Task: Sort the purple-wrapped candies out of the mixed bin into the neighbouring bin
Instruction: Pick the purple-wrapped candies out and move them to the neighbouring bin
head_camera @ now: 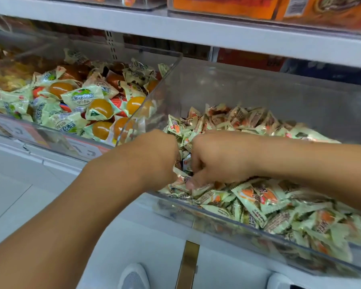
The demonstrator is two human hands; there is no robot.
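Both of my hands are dug into the right clear bin (pixel 223 221), which is heaped with small pale green wrapped candies (pixel 256 197) printed in orange. My left hand (pixel 154 155) is curled at the bin's near left corner, its fingers hidden among the wrappers. My right hand (pixel 215 157) is curled right beside it, thumb pressed down on a wrapper. In the narrow gap between them a few wrappers show. No purple wrapper is plainly visible. The neighbouring left bin (pixel 50 134) holds larger green packets with orange sweets (pixel 81 99).
A tall clear wall (pixel 156 90) separates the two bins. A white shelf board (pixel 196 32) with orange packages overhangs them. More bins continue at far left. Below are a white cabinet front and my shoes (pixel 133 276) on the floor.
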